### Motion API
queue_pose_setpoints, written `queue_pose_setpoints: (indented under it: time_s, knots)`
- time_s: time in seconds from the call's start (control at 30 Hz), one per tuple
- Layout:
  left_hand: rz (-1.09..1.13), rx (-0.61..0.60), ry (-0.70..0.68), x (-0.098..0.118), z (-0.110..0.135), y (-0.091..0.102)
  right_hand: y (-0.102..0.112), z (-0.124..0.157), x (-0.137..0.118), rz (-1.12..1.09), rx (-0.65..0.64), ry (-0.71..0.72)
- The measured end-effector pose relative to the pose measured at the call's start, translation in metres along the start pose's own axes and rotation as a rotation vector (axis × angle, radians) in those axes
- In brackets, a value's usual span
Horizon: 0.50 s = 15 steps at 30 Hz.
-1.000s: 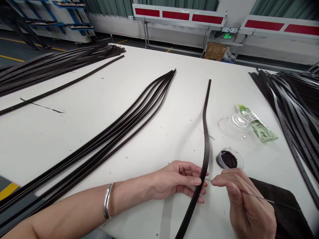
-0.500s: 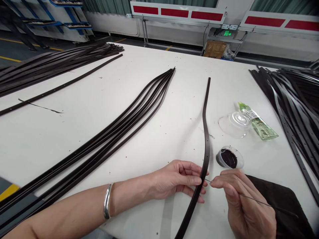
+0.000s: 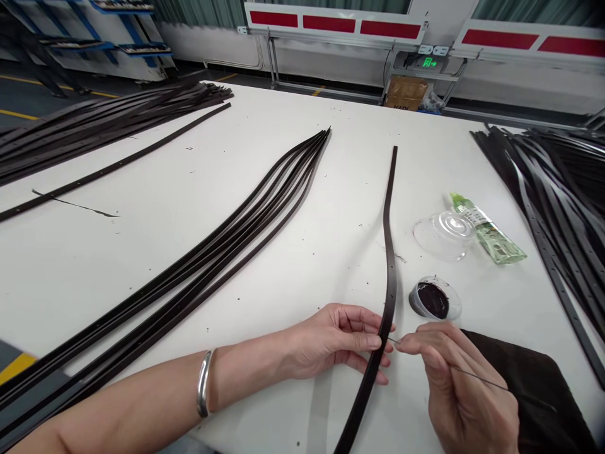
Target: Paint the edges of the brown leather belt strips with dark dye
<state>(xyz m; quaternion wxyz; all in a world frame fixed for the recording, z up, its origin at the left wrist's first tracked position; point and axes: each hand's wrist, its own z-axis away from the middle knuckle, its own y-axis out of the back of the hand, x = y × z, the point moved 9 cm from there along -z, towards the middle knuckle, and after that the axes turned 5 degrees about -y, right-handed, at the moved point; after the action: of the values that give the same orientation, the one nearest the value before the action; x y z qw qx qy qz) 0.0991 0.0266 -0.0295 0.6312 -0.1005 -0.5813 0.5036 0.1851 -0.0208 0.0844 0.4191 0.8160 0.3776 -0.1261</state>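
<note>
My left hand pinches a dark brown leather belt strap near its edge, and a silver bangle sits on that wrist. The strap lies in a long S-curve, its near part lifted slightly from the white table. My right hand holds a thin metal rod like a pencil. The rod's tip reaches the strap's edge beside my left fingers. Just past my right hand stands a small clear cup of dark edge paint.
A clear plastic lid and a green-labelled bottle lie beyond the cup. A dark cloth lies under my right hand. Bundles of holed straps lie centre, far left and right.
My right hand has shifted slightly left, with the rod's rear end swinging lower. The whole view has drifted a little. The strap stays in my left hand.
</note>
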Motion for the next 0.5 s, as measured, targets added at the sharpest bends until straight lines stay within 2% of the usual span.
queue_pose_setpoints:
  time_s: [0.5]
  knots:
    - [0.016, 0.008, -0.010, -0.0010, -0.0006, 0.0006, -0.0002, 0.0004, 0.0005, 0.005, 0.012, -0.008]
